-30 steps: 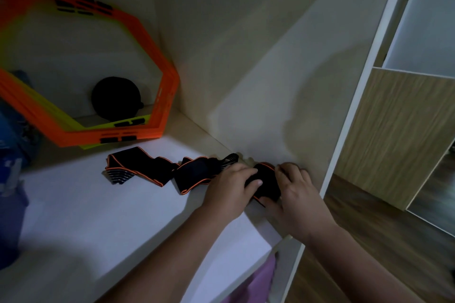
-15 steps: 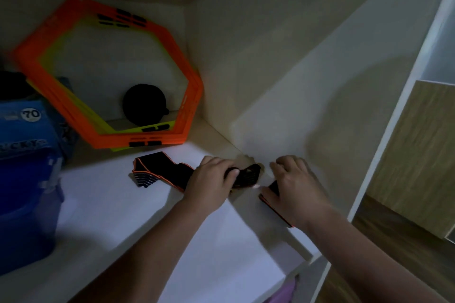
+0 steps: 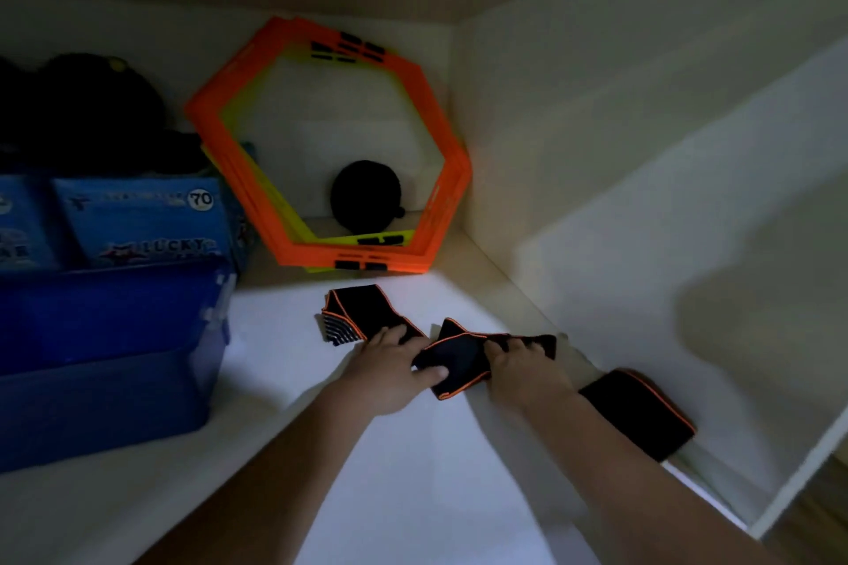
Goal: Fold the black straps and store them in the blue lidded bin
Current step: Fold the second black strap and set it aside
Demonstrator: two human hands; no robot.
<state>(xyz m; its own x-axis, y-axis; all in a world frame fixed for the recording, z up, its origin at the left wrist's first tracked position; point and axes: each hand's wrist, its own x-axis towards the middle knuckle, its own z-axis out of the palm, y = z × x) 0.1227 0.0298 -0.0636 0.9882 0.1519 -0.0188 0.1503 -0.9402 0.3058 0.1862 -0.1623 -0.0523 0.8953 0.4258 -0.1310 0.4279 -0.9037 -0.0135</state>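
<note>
A black strap with orange edging (image 3: 459,358) lies across the white shelf (image 3: 413,473); its far end (image 3: 362,312) is partly folded with a striped tip. My left hand (image 3: 390,369) and my right hand (image 3: 523,369) both grip the strap's middle part, thumbs over a folded section. A folded black strap (image 3: 638,413) rests by the right wall, behind my right forearm. The blue bin (image 3: 105,358) stands at the left of the shelf; whether its lid is on I cannot tell.
Orange and yellow hexagon rings (image 3: 330,151) lean in the back corner with a black round object (image 3: 367,197) behind them. Blue boxes (image 3: 137,220) and dark items (image 3: 82,110) sit behind the bin. The cupboard wall (image 3: 642,197) closes the right side.
The view has swung left, bringing the blue bin in. My right hand left the folded strap by the wall and joined my left hand on the long strap.
</note>
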